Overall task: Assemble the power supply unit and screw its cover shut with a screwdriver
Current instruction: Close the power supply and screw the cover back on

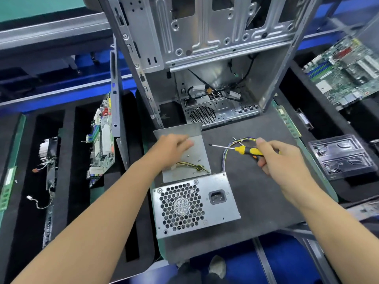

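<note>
Perforated steel power supply unit (195, 203), rubber-handled screwdriver (245, 150) in right hand (281, 158).

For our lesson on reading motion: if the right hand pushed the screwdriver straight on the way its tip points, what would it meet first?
Probably the metal cover under the left hand; the screwdriver in the right hand points left at its edge, though height is unclear.

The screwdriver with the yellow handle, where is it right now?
The screwdriver is in the right hand, right of centre in the head view, its tip pointing left toward the grey metal cover under the left hand.
</note>
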{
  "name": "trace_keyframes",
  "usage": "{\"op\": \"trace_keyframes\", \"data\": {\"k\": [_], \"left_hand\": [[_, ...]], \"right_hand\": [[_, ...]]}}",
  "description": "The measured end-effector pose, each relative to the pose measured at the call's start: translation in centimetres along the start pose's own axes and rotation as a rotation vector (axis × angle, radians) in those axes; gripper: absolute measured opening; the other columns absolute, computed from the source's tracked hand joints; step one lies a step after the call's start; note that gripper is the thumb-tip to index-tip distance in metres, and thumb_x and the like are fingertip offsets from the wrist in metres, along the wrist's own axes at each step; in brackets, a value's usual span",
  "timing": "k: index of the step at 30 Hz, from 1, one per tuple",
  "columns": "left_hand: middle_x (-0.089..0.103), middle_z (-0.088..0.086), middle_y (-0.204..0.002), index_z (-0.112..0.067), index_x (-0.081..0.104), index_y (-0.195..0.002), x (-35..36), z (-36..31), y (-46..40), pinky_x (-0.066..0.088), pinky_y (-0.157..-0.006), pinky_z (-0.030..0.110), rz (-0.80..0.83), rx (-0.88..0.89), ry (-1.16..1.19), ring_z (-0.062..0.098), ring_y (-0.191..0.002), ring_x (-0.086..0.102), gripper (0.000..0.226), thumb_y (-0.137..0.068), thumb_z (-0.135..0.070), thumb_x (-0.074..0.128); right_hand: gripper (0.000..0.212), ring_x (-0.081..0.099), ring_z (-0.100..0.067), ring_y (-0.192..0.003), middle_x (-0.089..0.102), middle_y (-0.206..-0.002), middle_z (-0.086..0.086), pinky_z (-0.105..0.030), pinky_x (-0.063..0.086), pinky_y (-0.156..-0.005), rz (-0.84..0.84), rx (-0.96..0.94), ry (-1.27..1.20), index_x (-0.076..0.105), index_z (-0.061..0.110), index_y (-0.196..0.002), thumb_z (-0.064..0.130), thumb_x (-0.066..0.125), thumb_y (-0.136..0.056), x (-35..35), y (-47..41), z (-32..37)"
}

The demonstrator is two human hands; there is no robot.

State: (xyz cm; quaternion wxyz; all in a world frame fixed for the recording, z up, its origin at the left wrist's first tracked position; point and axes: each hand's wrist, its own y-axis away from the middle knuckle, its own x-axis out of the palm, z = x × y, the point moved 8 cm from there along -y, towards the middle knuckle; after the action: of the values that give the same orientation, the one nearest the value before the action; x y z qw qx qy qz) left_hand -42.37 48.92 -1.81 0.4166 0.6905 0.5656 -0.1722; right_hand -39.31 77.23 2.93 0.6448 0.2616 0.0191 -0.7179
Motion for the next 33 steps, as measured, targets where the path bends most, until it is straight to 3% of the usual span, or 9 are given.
{"op": "trace_keyframes", "data": {"k": [3, 7, 11, 14, 19, 22, 24, 27, 33], "left_hand": [[0.061, -0.008, -0.136, -0.03, 0.061, -0.135, -1.1, 1.0, 1.9, 0.042, -0.108, 0.031, -0.028, -0.001, 0.244, 0.011, -0.123, 0.057, 0.045, -0.1, -0.054, 0.045], [0.068, -0.015, -0.123, -0.037, 0.063, -0.117, -1.5, 1.5, 8.3, 0.052, -0.102, 0.032, -0.063, 0.077, 0.609, 0.002, -0.117, 0.063, 0.044, -0.09, -0.061, 0.039], [0.073, -0.015, -0.113, -0.035, 0.068, -0.112, -1.4, 4.4, 15.0, 0.054, -0.095, 0.026, -0.342, 0.076, 0.733, 0.007, -0.11, 0.067, 0.027, -0.106, -0.036, 0.042], [0.075, -0.014, -0.105, -0.031, 0.071, -0.107, 0.2, 7.9, 18.5, 0.055, -0.088, 0.023, -0.46, -0.029, 0.775, 0.005, -0.103, 0.069, 0.025, -0.106, -0.027, 0.046], [0.076, -0.009, -0.089, -0.031, 0.073, -0.093, 2.6, 12.9, 21.8, 0.058, -0.076, 0.028, -0.535, -0.202, 0.846, 0.011, -0.088, 0.07, 0.025, -0.104, -0.022, 0.052], [0.075, -0.003, -0.087, -0.028, 0.073, -0.093, 3.5, 15.4, 23.3, 0.057, -0.071, 0.024, -0.527, -0.27, 0.881, 0.011, -0.082, 0.067, 0.023, -0.103, -0.022, 0.054], [0.075, -0.003, -0.088, -0.026, 0.073, -0.096, 3.9, 17.1, 24.2, 0.056, -0.074, 0.023, -0.518, -0.293, 0.882, 0.011, -0.082, 0.068, 0.022, -0.103, -0.02, 0.054], [0.075, -0.004, -0.083, -0.023, 0.075, -0.094, 3.4, 19.7, 25.7, 0.056, -0.073, 0.025, -0.56, -0.312, 0.905, 0.012, -0.078, 0.069, 0.021, -0.102, -0.019, 0.055], [0.074, -0.005, -0.079, -0.024, 0.074, -0.096, -1.8, 27.8, 30.3, 0.053, -0.067, 0.016, -0.753, -0.325, 0.716, 0.006, -0.07, 0.067, 0.024, -0.102, -0.012, 0.054]], "right_hand": [[0.023, 0.054, -0.007, -0.056, 0.066, -0.068, 0.005, -0.02, 0.043, -0.052, 0.131, 0.054, -0.241, 0.075, 0.025, -0.077, 0.038, 0.066, -0.093, 1.4, 0.8, 0.2], [0.017, 0.06, -0.012, -0.069, 0.067, -0.078, 0.0, -0.023, 0.047, -0.061, 0.356, 0.092, -0.475, 0.069, 0.014, -0.106, 0.019, 0.062, -0.092, 3.1, 2.5, 1.4], [0.025, 0.054, -0.012, -0.063, 0.061, -0.074, 0.001, -0.021, 0.048, -0.054, 0.53, -0.039, -0.531, 0.077, 0.016, -0.093, 0.036, 0.064, -0.085, 5.0, 6.0, 5.5], [0.028, 0.057, -0.015, -0.053, 0.066, -0.068, -0.005, -0.022, 0.046, -0.045, 0.614, -0.141, -0.346, 0.073, 0.027, -0.085, 0.054, 0.066, -0.087, 8.4, 9.6, 7.7], [0.016, 0.061, -0.017, -0.054, 0.07, -0.072, -0.01, -0.024, 0.047, -0.047, 0.58, -0.255, -0.189, 0.055, 0.024, -0.094, 0.028, 0.044, -0.105, 13.1, 12.8, 7.6], [0.01, 0.065, -0.017, -0.06, 0.072, -0.078, -0.007, -0.033, 0.051, -0.057, 0.547, -0.302, -0.052, 0.058, 0.036, -0.088, 0.039, 0.053, -0.096, 14.1, 13.6, 6.5], [0.015, 0.067, -0.018, -0.063, 0.073, -0.078, 0.0, -0.032, 0.053, -0.06, 0.489, -0.344, 0.036, 0.059, 0.044, -0.086, 0.056, 0.051, -0.079, 14.1, 13.9, 6.5], [0.018, 0.066, -0.015, -0.063, 0.071, -0.077, 0.013, -0.028, 0.05, -0.056, 0.389, -0.503, 0.177, 0.054, 0.052, -0.093, 0.058, 0.044, -0.08, 14.7, 15.6, 8.2], [0.009, 0.048, -0.012, -0.056, 0.055, -0.063, 0.007, -0.037, 0.039, -0.055, 0.574, -0.562, 0.27, 0.049, 0.045, -0.096, 0.043, 0.051, -0.087, 24.4, 21.2, 6.7]]}}
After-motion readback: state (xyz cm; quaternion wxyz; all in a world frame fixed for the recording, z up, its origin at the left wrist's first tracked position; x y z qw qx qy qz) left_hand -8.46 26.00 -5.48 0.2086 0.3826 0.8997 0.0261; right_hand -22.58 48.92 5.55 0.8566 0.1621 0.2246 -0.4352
